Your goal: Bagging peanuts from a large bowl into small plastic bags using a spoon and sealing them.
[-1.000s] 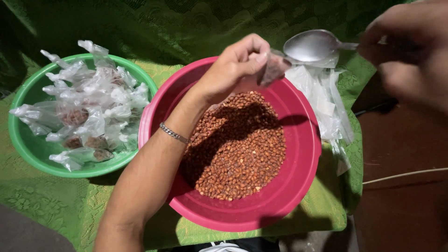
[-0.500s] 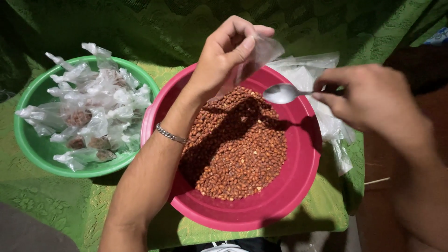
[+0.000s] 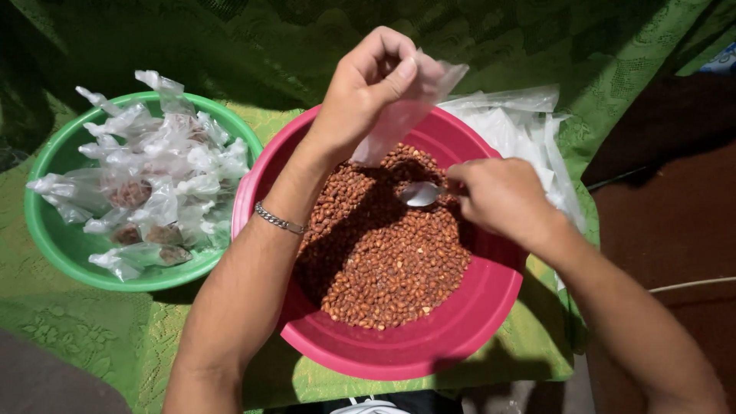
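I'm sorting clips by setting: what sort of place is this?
Probably a home or small-stall packing spot: a green lace cloth under a pink bowl of roasted peanuts, and a green bowl of filled little bags.

Green cloth [image 3: 613, 46] under two bowls [image 3: 69, 245]

Clear bag [image 3: 402, 115] raised; spoon [image 3: 420, 193] on peanuts [image 3: 383, 253].

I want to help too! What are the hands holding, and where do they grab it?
Left hand pinches a clear plastic bag at its top; right hand holds a spoon by its handle.
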